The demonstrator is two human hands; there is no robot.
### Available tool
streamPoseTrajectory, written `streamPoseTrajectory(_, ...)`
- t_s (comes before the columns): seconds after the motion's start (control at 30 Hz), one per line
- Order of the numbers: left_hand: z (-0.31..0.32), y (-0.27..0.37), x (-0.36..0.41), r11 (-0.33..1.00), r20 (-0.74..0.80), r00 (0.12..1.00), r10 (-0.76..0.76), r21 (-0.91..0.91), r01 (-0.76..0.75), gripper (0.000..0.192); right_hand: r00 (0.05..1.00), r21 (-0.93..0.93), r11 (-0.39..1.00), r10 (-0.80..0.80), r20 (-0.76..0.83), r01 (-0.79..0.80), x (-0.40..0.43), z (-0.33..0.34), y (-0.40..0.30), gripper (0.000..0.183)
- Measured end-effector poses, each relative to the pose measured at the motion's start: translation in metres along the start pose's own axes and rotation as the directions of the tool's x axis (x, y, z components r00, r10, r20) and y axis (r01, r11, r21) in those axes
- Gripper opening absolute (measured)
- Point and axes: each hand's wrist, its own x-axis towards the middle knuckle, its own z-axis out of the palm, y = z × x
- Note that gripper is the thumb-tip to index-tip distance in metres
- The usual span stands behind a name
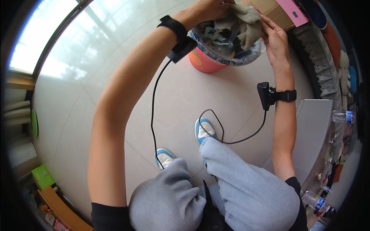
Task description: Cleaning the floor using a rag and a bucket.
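Note:
A crumpled grey-beige cloth [249, 24] hangs over a red trash bin [206, 62], held up between my two hands. My left hand [212, 8] grips the cloth's upper left part at the top edge of the picture, its fingers partly hidden. At the cloth's right side, my right hand [276, 40] has its fingertips against the fabric, partly behind it. The bin has a blue-and-white patterned liner [228, 59] around its rim and holds mixed rubbish, with dark and pale pieces. Black straps with devices and cables sit on both wrists.
Behind the bin stand a cardboard box [270, 11] and a pink box [293, 13]. A grey cabinet [313, 138] is beside my right arm, with plastic bottles [342, 116] farther right. Cables [152, 115] hang over the tiled floor near my shoes [204, 130]. A green box [42, 176] lies lower left.

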Motion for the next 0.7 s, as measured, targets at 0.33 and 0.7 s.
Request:
streamPoseTrajectory(0.33,-0.018,0.0,0.009,0.847,0.117,0.933,-0.341,-0.392,0.359,0.035,0.915,0.008,0.985,0.158,0.37,-0.173,-0.001,-0.013,-0.027,0.049)
streamPoseTrajectory(0.7,-0.029,0.03,0.009,0.586,0.305,0.741,-0.598,-0.464,0.664,0.053,0.975,0.076,0.988,0.119,0.189,-0.135,0.035,-0.017,-0.011,0.032)
